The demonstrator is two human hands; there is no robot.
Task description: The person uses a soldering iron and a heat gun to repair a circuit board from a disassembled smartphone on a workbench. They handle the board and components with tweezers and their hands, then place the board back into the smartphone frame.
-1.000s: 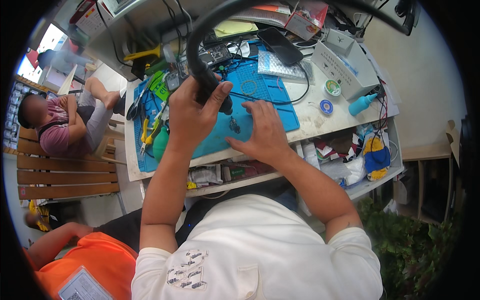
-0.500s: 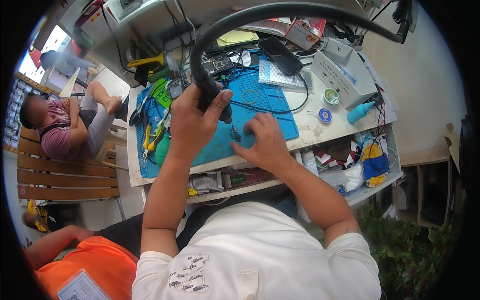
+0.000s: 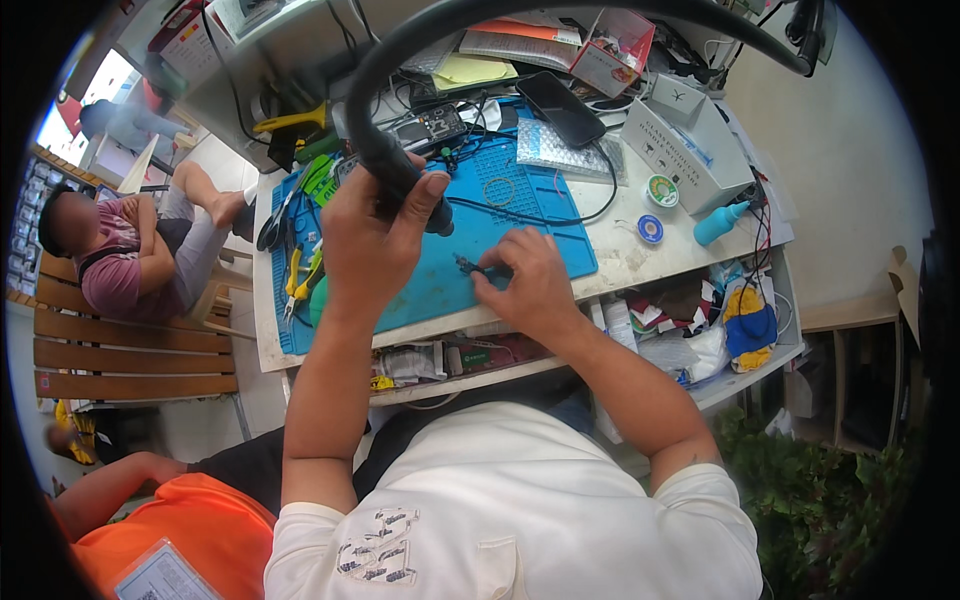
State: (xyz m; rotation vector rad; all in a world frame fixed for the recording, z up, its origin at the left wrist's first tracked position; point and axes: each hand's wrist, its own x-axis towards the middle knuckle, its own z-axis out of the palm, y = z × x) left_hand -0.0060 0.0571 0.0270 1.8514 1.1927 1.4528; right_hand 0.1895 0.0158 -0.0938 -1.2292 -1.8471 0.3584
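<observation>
My left hand (image 3: 405, 200) is closed on the head of a black flexible gooseneck arm (image 3: 386, 150), held over a blue silicone mat (image 3: 420, 292). My right hand (image 3: 522, 275), fingers curled, pinches a small dark electronic part (image 3: 466, 266) at the middle of the mat, below and right of the gooseneck's tip. Pliers with yellow handles (image 3: 296, 275) and an opened phone (image 3: 432, 125) lie on the mat, with a green bulb-like object (image 3: 318, 300) partly hidden by my left arm.
A white open box (image 3: 675, 150), two small round spools (image 3: 660, 190), a teal bottle (image 3: 715, 222) and a black phone (image 3: 555, 105) crowd the right side. An open drawer (image 3: 740, 355) holds clutter. A seated person (image 3: 140, 250) and another in orange (image 3: 170, 530) are at the left.
My left hand and the gooseneck's head have shifted slightly left. My right fingers have drawn in on the small part, which has shifted a little up and left.
</observation>
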